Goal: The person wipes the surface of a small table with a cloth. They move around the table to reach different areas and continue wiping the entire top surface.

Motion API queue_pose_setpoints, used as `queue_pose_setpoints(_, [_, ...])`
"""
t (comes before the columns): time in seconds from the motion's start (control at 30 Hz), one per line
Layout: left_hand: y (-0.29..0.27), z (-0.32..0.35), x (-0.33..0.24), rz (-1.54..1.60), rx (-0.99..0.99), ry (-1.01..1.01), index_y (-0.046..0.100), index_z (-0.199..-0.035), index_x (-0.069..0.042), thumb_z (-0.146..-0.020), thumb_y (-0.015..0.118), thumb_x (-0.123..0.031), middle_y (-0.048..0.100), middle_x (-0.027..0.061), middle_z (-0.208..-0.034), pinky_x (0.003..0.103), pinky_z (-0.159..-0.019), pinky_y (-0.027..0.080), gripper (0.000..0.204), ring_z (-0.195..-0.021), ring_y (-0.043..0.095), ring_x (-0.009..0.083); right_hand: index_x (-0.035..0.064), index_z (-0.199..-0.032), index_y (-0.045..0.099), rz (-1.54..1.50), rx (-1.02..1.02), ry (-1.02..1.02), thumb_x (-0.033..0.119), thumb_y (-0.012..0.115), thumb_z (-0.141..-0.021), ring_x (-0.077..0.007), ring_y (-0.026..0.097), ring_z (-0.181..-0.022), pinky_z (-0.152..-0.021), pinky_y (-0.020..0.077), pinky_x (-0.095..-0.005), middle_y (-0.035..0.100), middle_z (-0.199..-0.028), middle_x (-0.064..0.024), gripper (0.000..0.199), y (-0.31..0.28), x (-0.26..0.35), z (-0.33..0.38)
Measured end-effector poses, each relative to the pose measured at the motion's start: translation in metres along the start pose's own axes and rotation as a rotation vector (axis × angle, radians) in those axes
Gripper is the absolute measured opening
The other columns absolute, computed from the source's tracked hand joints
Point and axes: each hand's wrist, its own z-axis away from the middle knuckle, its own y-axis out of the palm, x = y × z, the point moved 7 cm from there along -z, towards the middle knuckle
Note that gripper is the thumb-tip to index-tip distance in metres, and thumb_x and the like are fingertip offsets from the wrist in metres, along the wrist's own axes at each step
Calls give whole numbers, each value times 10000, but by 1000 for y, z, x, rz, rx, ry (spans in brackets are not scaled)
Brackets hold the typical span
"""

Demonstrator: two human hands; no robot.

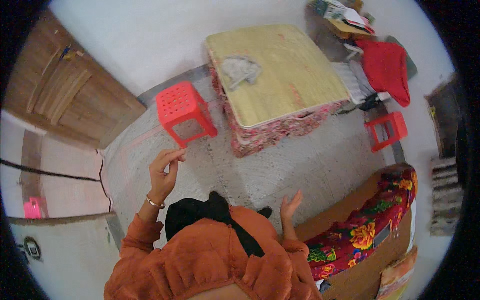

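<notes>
My left hand (164,172) is raised in front of me with thumb and fingertips pinched together; nothing shows between them. A bangle sits on that wrist. My right hand (290,206) is lifted beside my chest, palm open, fingers apart, holding nothing. Both arms wear orange sleeves. A red plastic stool (183,111) stands just beyond my left hand. Farther off is a low table (295,75) with a yellow top and floral skirt, and a crumpled grey cloth (241,70) lies on it.
A smaller red stool (386,130) stands right of the table. A bed with a floral red cover (370,230) is at my right. A wooden door (65,90) is at the left; a red garment (385,67) hangs at the back right.
</notes>
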Motion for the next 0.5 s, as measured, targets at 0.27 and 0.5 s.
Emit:
queue_pose_setpoints(0.27, [-111, 23, 93, -5, -108, -201, 653, -1008, -1, -853, 493, 106, 623, 103, -918, 260, -704, 488, 247, -782, 621, 168, -17, -1418, 251, -375, 117, 192, 189, 574, -897, -364, 346, -1261, -976, 394, -425, 291, -1426, -230, 646, 78, 135, -57])
queue_pose_setpoints(0.5, [-125, -6, 155, 7, -145, -244, 659, -986, -2, -844, 503, 107, 642, 98, -901, 262, -699, 487, 238, -778, 622, 168, -32, -1410, 261, -386, 155, -162, 185, 555, -904, -388, 316, -1290, -1032, 323, -441, 278, -1438, -243, 624, 109, 270, -132])
